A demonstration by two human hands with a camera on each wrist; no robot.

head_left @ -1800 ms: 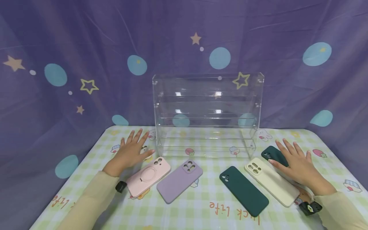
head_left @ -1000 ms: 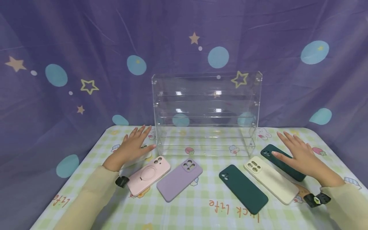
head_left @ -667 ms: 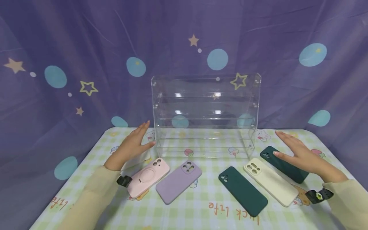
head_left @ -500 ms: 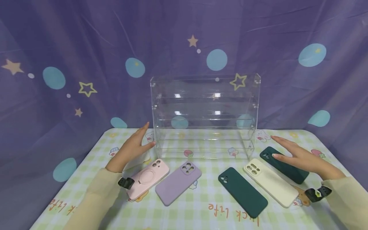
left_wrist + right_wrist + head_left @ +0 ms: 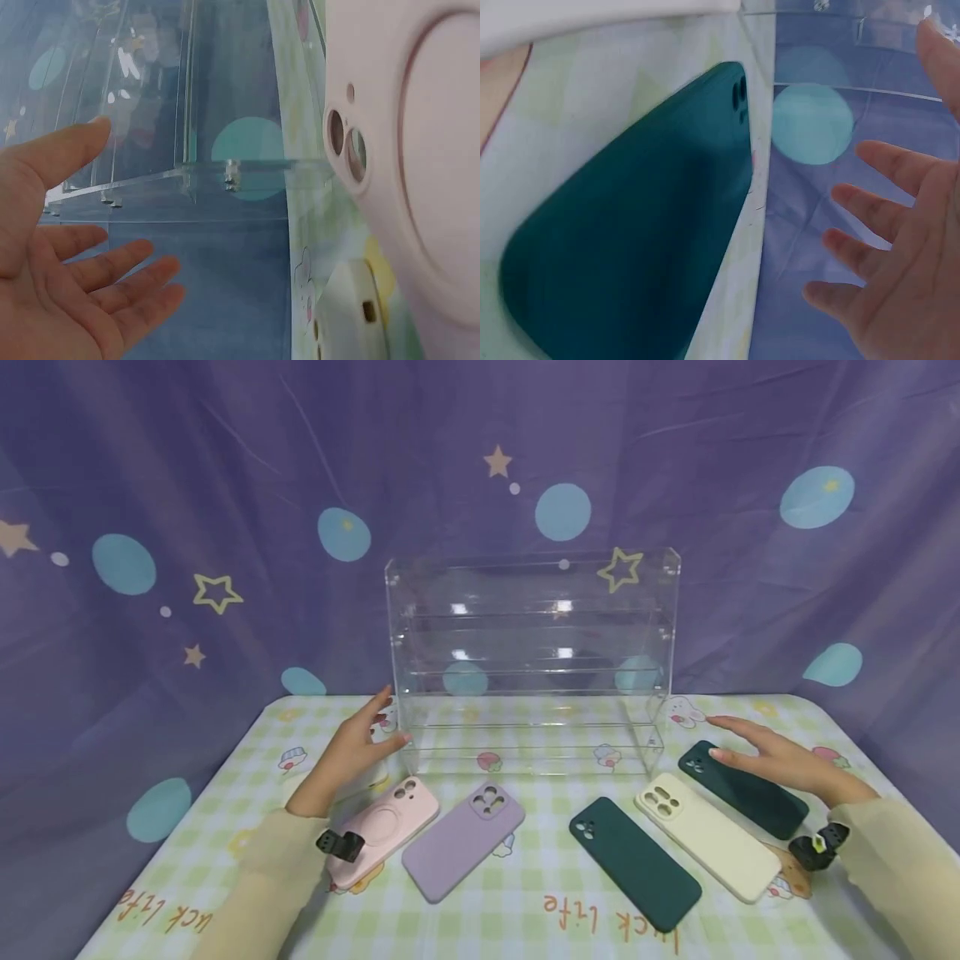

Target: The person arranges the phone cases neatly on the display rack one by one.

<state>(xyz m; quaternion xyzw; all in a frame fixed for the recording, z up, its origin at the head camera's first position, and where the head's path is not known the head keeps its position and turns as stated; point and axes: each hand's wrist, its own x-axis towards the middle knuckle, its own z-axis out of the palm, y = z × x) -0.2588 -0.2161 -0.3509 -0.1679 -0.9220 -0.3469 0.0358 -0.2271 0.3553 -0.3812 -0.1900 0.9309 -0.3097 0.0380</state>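
Note:
My left hand (image 5: 348, 752) is held beside the left end of a clear acrylic tiered rack (image 5: 534, 725), thumb and fingers apart, nothing in it. Its palm faces the rack, with the thumb tip overlapping the rack's edge in the head view. Below that hand lie a pink phone case (image 5: 382, 831) with a ring and a partly hidden white phone case (image 5: 349, 315). My right hand (image 5: 787, 762) hovers over the rear dark green phone case (image 5: 652, 217), fingers extended and palm inward, holding nothing. A cream phone case (image 5: 708, 843) lies nearer me.
Between the hands, a purple phone case (image 5: 457, 852) and another dark green phone case (image 5: 637, 864) lie on the checked tablecloth (image 5: 480, 935). A purple curtain (image 5: 465, 427) with stars and dots hangs behind the rack. A black wrist device (image 5: 341, 845) sits on my left wrist.
Both hands have turned from palm-down with spread fingers to palms facing inward. The left has shifted slightly right toward the rack. Phone cases and rack have stayed in place.

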